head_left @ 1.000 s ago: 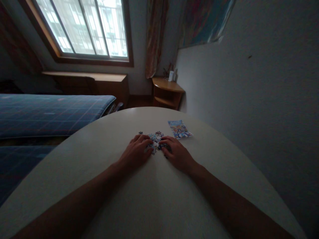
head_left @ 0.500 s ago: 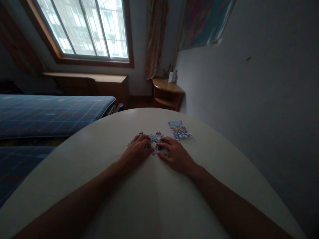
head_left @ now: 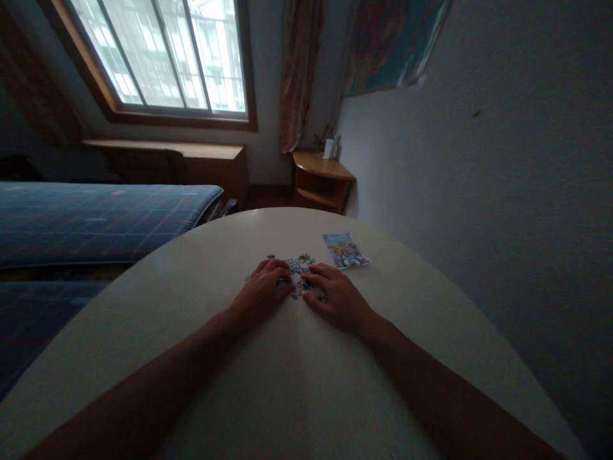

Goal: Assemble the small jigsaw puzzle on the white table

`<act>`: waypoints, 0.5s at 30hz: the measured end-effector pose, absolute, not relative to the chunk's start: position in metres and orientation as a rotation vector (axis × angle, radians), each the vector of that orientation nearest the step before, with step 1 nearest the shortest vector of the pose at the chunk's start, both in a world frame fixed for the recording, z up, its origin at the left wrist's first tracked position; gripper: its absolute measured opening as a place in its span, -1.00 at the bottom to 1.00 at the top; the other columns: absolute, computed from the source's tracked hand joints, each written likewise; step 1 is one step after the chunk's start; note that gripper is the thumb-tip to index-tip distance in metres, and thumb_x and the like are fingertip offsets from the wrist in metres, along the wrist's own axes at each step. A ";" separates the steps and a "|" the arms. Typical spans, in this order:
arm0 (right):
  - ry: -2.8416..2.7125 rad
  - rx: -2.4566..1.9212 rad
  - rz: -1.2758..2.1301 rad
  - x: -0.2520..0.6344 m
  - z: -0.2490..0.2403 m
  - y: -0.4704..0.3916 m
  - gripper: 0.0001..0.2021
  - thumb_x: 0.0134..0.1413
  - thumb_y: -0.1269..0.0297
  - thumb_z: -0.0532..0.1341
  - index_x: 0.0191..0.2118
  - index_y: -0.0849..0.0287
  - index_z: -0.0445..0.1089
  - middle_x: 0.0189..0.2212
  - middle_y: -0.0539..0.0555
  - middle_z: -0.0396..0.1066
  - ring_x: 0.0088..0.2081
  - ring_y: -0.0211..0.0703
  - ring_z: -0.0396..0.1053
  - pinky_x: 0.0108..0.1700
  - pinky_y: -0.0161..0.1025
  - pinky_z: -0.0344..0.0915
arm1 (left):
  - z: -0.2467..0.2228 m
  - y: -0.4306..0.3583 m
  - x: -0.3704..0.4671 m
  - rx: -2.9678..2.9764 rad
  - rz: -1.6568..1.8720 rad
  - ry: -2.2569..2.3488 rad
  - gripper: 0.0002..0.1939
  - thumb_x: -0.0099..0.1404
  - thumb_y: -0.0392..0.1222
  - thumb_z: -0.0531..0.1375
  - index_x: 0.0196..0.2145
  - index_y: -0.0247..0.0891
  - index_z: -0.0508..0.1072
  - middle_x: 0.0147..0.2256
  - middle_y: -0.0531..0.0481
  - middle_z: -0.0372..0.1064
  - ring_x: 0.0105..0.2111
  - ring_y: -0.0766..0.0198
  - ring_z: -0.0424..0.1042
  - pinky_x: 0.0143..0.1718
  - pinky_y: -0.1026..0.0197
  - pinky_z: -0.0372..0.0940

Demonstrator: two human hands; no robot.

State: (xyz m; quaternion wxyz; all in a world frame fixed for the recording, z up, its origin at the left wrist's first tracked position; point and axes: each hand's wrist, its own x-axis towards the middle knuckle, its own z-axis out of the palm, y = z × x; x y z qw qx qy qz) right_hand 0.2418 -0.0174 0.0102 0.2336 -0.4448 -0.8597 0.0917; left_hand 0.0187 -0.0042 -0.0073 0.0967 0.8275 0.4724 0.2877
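Small jigsaw puzzle pieces [head_left: 294, 264] lie in a loose cluster on the white table, blue and multicoloured. My left hand [head_left: 263, 284] rests over the left side of the cluster, its fingers lying loosely spread and covering some pieces. From the right, my right hand [head_left: 335, 297] lies over other pieces with its fingers apart. A narrow gap with more pieces shows between the two hands. No piece is visibly gripped in either hand, though what lies under the palms is hidden. Beyond my right hand is a colourful printed sheet [head_left: 345, 250], flat on the table.
The round white table [head_left: 306, 390] reaches to a wall [head_left: 479, 211] on the right. A bed with a blue checked mattress [head_left: 96, 220] stands at the left. Farther back are a wooden corner shelf [head_left: 320, 165], a desk [head_left: 205, 151] and a window [head_left: 163, 57].
Almost nothing differs. The fingers of my right hand have shifted very slightly over the pieces; my left hand and the printed sheet stay in place.
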 end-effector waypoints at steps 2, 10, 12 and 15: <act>-2.333 -1.243 0.246 0.242 0.009 -0.017 -0.58 0.20 0.16 0.21 0.16 0.12 0.39 0.19 0.20 0.34 0.25 0.06 0.22 0.31 0.10 0.11 | -0.006 -0.005 0.019 2.454 0.871 1.381 -0.94 0.32 -0.21 0.23 -0.24 -0.21 0.46 -0.02 -0.07 0.38 0.07 0.05 0.27 0.17 -0.06 0.22; -2.272 -1.130 0.247 0.240 0.012 -0.019 -0.63 0.15 0.25 0.25 0.08 0.11 0.42 0.14 0.19 0.37 0.22 0.05 0.25 0.28 0.10 0.16 | 0.004 -0.007 0.021 2.471 0.865 1.309 -0.95 0.30 -0.29 0.25 -0.28 -0.19 0.44 -0.20 -0.03 0.48 -0.01 0.07 0.35 0.08 0.00 0.26; -2.304 -1.023 0.250 0.241 0.012 -0.019 -0.69 0.15 0.29 0.26 0.03 0.08 0.46 0.09 0.15 0.42 0.21 0.01 0.25 0.29 0.07 0.15 | 0.005 -0.007 0.022 2.456 0.868 1.295 -0.96 0.30 -0.30 0.24 -0.29 -0.20 0.44 -0.24 -0.03 0.49 -0.06 0.09 0.39 0.05 0.01 0.28; -2.370 -0.893 0.281 0.242 0.012 -0.019 -0.71 0.14 0.33 0.27 0.00 0.05 0.49 0.03 0.08 0.47 0.20 -0.01 0.25 0.29 0.06 0.13 | 0.004 -0.006 0.022 2.418 0.928 1.310 -0.98 0.32 -0.29 0.21 -0.29 -0.20 0.44 -0.26 -0.03 0.50 -0.12 0.11 0.41 0.01 0.02 0.29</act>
